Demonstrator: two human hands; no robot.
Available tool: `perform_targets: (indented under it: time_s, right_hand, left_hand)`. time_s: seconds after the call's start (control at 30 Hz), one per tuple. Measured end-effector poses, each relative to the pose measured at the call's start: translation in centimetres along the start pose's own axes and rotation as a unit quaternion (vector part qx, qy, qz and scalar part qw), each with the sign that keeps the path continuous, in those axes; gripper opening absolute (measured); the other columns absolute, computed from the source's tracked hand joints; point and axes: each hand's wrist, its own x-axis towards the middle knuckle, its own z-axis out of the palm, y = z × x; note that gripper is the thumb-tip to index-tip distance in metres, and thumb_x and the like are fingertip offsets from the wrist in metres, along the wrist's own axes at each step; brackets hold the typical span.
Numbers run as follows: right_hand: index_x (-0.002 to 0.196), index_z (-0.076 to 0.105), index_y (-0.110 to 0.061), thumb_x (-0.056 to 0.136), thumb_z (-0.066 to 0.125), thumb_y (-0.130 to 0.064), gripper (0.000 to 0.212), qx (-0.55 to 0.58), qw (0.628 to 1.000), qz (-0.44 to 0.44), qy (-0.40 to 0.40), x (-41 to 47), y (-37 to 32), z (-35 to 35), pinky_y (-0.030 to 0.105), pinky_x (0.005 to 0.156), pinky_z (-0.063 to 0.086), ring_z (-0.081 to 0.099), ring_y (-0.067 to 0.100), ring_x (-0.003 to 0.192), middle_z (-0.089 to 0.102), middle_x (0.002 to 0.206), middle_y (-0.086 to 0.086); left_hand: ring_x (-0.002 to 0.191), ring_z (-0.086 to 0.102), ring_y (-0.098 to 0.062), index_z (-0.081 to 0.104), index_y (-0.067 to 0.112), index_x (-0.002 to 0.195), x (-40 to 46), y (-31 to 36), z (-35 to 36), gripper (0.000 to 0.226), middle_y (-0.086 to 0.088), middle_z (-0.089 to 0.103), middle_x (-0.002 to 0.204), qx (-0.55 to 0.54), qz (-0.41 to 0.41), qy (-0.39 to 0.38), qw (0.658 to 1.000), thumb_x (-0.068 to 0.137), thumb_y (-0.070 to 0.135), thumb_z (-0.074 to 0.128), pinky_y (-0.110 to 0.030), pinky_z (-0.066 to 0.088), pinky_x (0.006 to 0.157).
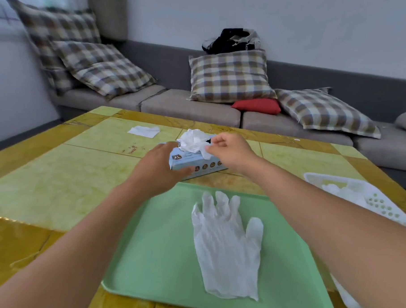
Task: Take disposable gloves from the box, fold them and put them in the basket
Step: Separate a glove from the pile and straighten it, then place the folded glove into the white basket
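Two bare hands work over a yellow and green table (44,189), and we list what lies there from left to right.

Item one: a flat white sheet (144,130) near the far left edge, well apart from everything else.

Item two: our left hand (160,169), its fingers curled round the near left end of the box, with the thumb along the front face.

Item three: the pale blue glove box (196,166), lying flat beyond the tray and marked XL on its front.

Item four: a crumpled white bunch of gloves (193,141) standing out of the opening in the top of the box.

Item five: our right hand (230,152), whose thumb and fingertips pinch the right edge of that bunch just above the box.

Item six: a green tray (151,256) at the near middle of the table, just in front of the box.

Item seven: one white glove (226,245) spread flat on the tray, fingers pointing away from us and cuff nearest us.

Item eight: a white basket (381,208) with round holes at the right edge, partly hidden by our right forearm. White gloves (342,191) lie inside it; we cannot tell how many.

Item nine: beyond the table, a grey sofa (199,107) with checked cushions (231,76) and one red cushion (257,105).
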Motion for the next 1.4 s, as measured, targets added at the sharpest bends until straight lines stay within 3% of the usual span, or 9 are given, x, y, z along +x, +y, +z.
perform_targets:
  time_s: [0.07, 0.2, 0.3, 0.43, 0.63, 0.77, 0.93, 1.17, 1.4]
  right_hand:
    - [0.128, 0.063, -0.004, 0.092, 0.070, -0.033, 0.047, -0.067, 0.997, -0.008, -0.043, 2.6, -1.8, 1.1, 0.039, 0.099, 0.050, 0.061, 0.025, 0.115, 0.062, 0.132, 0.008]
    - [0.088, 0.056, -0.004, 0.093, 0.068, -0.031, 0.030, -0.158, 0.982, 0.037, -0.094, 8.5, -2.9, 2.8, 0.031, 0.064, 0.042, 0.052, 0.022, 0.077, 0.053, 0.090, 0.007]
    - [0.133, 0.053, -0.004, 0.095, 0.064, -0.027, 0.046, -0.178, 0.969, 0.100, -0.143, 12.0, -2.9, 4.1, 0.040, 0.091, 0.051, 0.058, 0.032, 0.109, 0.055, 0.127, 0.011]
    - [0.147, 0.042, -0.003, 0.095, 0.066, -0.034, 0.065, -0.253, 0.912, 0.199, -0.254, 15.3, -2.3, 6.7, 0.052, 0.103, 0.050, 0.059, 0.040, 0.119, 0.052, 0.140, 0.023]
    - [0.127, 0.047, -0.009, 0.096, 0.059, -0.051, 0.054, -0.355, 0.879, 0.175, -0.267, 15.9, -1.5, 7.8, 0.037, 0.079, 0.050, 0.051, 0.027, 0.076, 0.053, 0.088, 0.011]
    - [0.156, 0.032, -0.019, 0.097, 0.059, -0.045, 0.069, -0.268, 0.926, 0.129, -0.231, 14.1, -0.4, 7.6, 0.032, 0.064, 0.049, 0.054, 0.026, 0.066, 0.064, 0.110, 0.008]
    - [0.114, 0.068, -0.004, 0.083, 0.081, -0.017, 0.036, 0.012, 0.989, 0.070, -0.128, 10.9, -0.6, 5.0, 0.025, 0.062, 0.053, 0.067, 0.018, 0.086, 0.072, 0.101, 0.006]
    - [0.103, 0.074, -0.013, 0.077, 0.085, -0.016, 0.029, 0.023, 0.985, -0.111, -0.128, 5.0, -5.1, 1.0, 0.037, 0.089, 0.058, 0.072, 0.016, 0.100, 0.077, 0.103, 0.002]
    - [0.106, 0.073, -0.023, 0.088, 0.076, -0.021, 0.018, 0.012, 0.970, -0.044, -0.239, 3.9, -5.9, 0.3, 0.026, 0.086, 0.057, 0.070, 0.014, 0.099, 0.075, 0.104, -0.005]
  left_hand:
    - [0.128, 0.050, -0.025, 0.039, 0.019, 0.149, 0.9, -1.5, -0.3, 0.078, -0.004, 0.051, 0.145, -0.014, -0.045, 0.009, 0.999, 0.085, 0.048, 0.074, -0.033, 0.040, 0.095]
    - [0.132, 0.048, -0.024, 0.028, 0.020, 0.155, 1.9, -3.6, 0.5, 0.090, -0.003, 0.047, 0.150, -0.041, -0.086, -0.025, 0.995, 0.084, 0.048, 0.076, -0.034, 0.043, 0.098]
    - [0.120, 0.053, -0.020, 0.024, 0.023, 0.155, 2.1, -4.2, 1.4, 0.086, 0.000, 0.050, 0.147, -0.047, -0.082, -0.047, 0.994, 0.087, 0.045, 0.073, -0.024, 0.041, 0.081]
    - [0.095, 0.046, -0.003, 0.026, 0.029, 0.152, 2.7, -5.2, 2.9, 0.081, 0.010, 0.054, 0.128, -0.126, -0.102, -0.078, 0.984, 0.088, 0.044, 0.073, -0.007, 0.035, 0.056]
    - [0.086, 0.059, -0.001, 0.049, 0.032, 0.111, 3.8, -5.0, 4.5, 0.028, 0.019, 0.061, 0.099, -0.348, -0.205, -0.093, 0.910, 0.092, 0.037, 0.070, -0.016, 0.042, 0.060]
    - [0.087, 0.061, -0.012, 0.057, 0.016, 0.118, 4.2, -4.4, 4.8, 0.036, 0.004, 0.064, 0.099, -0.448, -0.266, -0.047, 0.852, 0.092, 0.036, 0.071, -0.028, 0.051, 0.075]
    - [0.111, 0.064, -0.017, 0.062, 0.014, 0.124, 4.0, -4.0, 3.0, 0.041, -0.001, 0.072, 0.115, -0.557, -0.267, -0.031, 0.786, 0.090, 0.033, 0.074, -0.049, 0.046, 0.106]
    - [0.095, 0.075, -0.019, 0.062, 0.032, 0.123, 2.1, -1.6, 1.0, 0.055, 0.006, 0.076, 0.110, -0.588, -0.151, 0.044, 0.793, 0.074, 0.054, 0.074, -0.043, 0.061, 0.076]
    - [0.092, 0.075, -0.025, 0.059, 0.025, 0.120, 1.1, -0.5, 0.3, 0.072, -0.003, 0.076, 0.108, -0.536, -0.121, 0.089, 0.831, 0.068, 0.073, 0.070, -0.053, 0.062, 0.078]
